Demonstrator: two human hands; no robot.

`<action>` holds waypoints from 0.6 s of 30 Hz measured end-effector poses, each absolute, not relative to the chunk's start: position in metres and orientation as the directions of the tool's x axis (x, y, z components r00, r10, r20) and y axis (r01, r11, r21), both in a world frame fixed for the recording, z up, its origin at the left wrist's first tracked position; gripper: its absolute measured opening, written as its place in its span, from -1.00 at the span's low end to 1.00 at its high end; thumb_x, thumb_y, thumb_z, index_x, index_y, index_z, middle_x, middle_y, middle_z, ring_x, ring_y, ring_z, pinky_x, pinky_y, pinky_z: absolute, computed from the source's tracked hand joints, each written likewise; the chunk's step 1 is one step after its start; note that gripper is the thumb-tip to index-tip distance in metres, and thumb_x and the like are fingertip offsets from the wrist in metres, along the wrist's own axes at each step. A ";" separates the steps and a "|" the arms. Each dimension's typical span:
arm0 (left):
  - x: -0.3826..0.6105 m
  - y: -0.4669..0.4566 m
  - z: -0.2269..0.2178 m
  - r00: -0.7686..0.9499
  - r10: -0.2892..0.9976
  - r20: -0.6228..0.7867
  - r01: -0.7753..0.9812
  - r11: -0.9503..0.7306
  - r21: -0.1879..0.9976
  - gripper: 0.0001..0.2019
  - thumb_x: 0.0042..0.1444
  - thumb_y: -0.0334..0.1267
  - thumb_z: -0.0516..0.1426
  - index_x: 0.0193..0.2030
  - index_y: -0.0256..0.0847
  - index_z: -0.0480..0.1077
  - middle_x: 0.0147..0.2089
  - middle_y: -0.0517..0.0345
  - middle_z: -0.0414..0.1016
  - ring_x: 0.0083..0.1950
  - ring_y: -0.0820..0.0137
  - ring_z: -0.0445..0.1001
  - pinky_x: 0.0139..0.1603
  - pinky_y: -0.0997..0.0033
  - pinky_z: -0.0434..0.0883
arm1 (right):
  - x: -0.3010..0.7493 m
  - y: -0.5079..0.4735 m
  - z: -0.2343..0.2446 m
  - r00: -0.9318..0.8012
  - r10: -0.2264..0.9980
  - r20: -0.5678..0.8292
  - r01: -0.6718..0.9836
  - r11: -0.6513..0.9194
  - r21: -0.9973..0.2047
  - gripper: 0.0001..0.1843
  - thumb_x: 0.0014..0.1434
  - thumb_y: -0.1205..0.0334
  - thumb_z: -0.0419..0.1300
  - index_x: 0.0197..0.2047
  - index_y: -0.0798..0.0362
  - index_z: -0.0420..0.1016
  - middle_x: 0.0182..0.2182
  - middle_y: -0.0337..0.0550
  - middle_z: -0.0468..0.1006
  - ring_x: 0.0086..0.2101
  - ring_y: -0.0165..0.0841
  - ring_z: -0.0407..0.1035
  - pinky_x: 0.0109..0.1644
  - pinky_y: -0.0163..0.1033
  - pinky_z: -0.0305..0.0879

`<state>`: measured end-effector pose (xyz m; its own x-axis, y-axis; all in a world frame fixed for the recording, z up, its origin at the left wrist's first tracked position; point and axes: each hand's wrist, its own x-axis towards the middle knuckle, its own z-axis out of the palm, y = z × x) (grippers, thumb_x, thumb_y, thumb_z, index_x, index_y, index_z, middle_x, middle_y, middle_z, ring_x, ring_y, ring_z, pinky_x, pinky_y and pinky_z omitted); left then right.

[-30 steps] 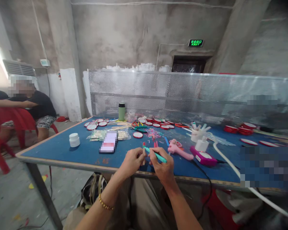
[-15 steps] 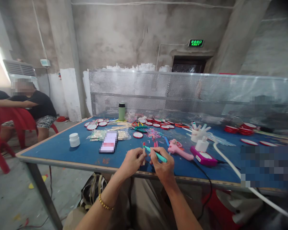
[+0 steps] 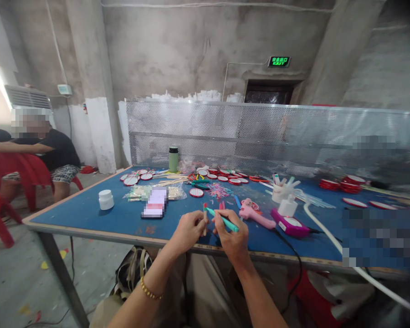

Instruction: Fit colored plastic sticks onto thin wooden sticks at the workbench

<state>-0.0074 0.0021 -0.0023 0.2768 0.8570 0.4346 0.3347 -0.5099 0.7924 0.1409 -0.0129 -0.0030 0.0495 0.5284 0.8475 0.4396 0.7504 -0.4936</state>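
Observation:
Near the front edge of the blue table, my left hand [image 3: 191, 228] pinches a wooden craft stick [image 3: 205, 223] upright. The stick's top end is red, with a little green just below it. My right hand [image 3: 231, 232] grips a turquoise marker [image 3: 227, 220] like a pen. Its tip points left and is at or very close to the coloured end of the stick; whether they touch I cannot tell. Just beyond my right hand lie red or pink pens [image 3: 222, 206], partly hidden by the fingers.
A phone [image 3: 156, 201] and a white jar [image 3: 105, 200] stand left. To the right are a pink glue gun [image 3: 256, 215], a purple device [image 3: 289, 223] and a white cable [image 3: 331, 243]. Red-rimmed discs [image 3: 225, 175] and a green bottle [image 3: 173, 159] are behind. A person [image 3: 59, 150] sits far left.
My hands, the stick and the marker hold almost the same place, with only a tiny shift of the marker. At far left, the seated person's head has moved slightly left.

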 end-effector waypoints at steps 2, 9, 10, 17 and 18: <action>-0.007 0.002 -0.002 0.276 0.857 0.434 0.332 -0.509 0.794 -0.77 0.16 -0.28 -0.01 -0.51 -0.22 0.30 -0.56 0.22 0.42 -0.51 0.49 0.34 -0.40 0.53 0.22 | 0.141 -0.013 -0.003 0.045 0.533 0.845 0.440 0.749 -0.496 -0.86 0.30 0.22 0.13 -0.29 0.03 0.47 -0.48 -0.27 0.54 -0.54 -0.44 0.44 -0.44 -0.38 0.39; -0.008 0.003 -0.003 0.272 0.862 0.427 0.336 -0.501 0.798 -0.78 0.15 -0.29 0.00 -0.50 -0.22 0.32 -0.58 0.24 0.41 -0.52 0.49 0.33 -0.41 0.54 0.21 | 0.141 -0.013 -0.004 0.062 0.541 0.839 0.450 0.735 -0.508 -0.86 0.29 0.21 0.14 -0.29 0.03 0.46 -0.48 -0.27 0.54 -0.55 -0.45 0.44 -0.44 -0.38 0.38; -0.008 0.003 -0.003 0.272 0.861 0.429 0.336 -0.503 0.797 -0.77 0.16 -0.29 -0.01 -0.50 -0.22 0.31 -0.58 0.23 0.41 -0.52 0.49 0.33 -0.41 0.54 0.21 | 0.141 -0.013 -0.003 0.059 0.545 0.836 0.448 0.734 -0.510 -0.85 0.29 0.21 0.13 -0.30 0.03 0.46 -0.48 -0.27 0.54 -0.55 -0.45 0.44 -0.45 -0.38 0.38; -0.008 0.002 -0.002 0.279 0.859 0.430 0.345 -0.507 0.790 -0.73 0.19 -0.24 -0.02 -0.50 -0.23 0.32 -0.56 0.21 0.43 -0.51 0.49 0.34 -0.40 0.54 0.22 | 0.141 -0.013 -0.003 0.065 0.545 0.836 0.453 0.730 -0.511 -0.85 0.29 0.20 0.13 -0.31 0.03 0.47 -0.49 -0.27 0.54 -0.56 -0.45 0.44 -0.47 -0.39 0.38; -0.008 0.002 -0.002 0.279 0.859 0.430 0.346 -0.507 0.789 -0.73 0.19 -0.23 -0.02 -0.50 -0.23 0.32 -0.56 0.21 0.43 -0.51 0.49 0.34 -0.40 0.54 0.22 | 0.141 -0.013 -0.004 0.063 0.548 0.834 0.453 0.730 -0.513 -0.84 0.29 0.20 0.13 -0.31 0.03 0.46 -0.49 -0.26 0.54 -0.56 -0.44 0.44 -0.47 -0.38 0.38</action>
